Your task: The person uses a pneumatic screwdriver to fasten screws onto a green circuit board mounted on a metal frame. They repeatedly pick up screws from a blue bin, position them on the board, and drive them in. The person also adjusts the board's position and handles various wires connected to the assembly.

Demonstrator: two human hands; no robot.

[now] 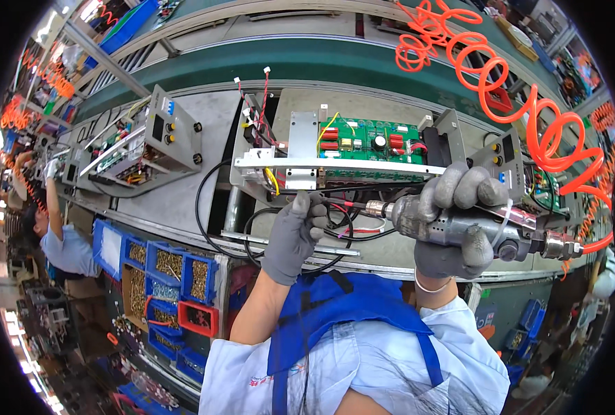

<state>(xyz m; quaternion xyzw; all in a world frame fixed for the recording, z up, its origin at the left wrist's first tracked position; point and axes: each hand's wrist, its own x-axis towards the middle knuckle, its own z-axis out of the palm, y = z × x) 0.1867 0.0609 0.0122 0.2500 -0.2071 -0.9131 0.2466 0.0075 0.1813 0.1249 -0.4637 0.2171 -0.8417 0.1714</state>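
Note:
My right hand (pixel 459 197), in a grey glove, wraps round a metal air screwdriver (pixel 452 232) that lies sideways, its bit toward the left. My left hand (pixel 295 235), gloved too, has its fingers closed together beside the bit's tip, at the lower end of an upright metal plate (pixel 302 142). What those fingers hold, if anything, is hidden. The plate belongs to an open metal chassis (pixel 362 164) with a green circuit board (pixel 369 140) inside. A long metal bar crosses the chassis on the side nearer me. Black cables (pixel 342 245) loop below the hands.
An orange coiled air hose (pixel 535 124) hangs at the right and joins the screwdriver. More chassis (pixel 159 131) stand at left and right. Blue bins (pixel 168 263) of small metal parts and a red bin (pixel 198 319) sit at lower left. Another person (pixel 69 242) works at far left.

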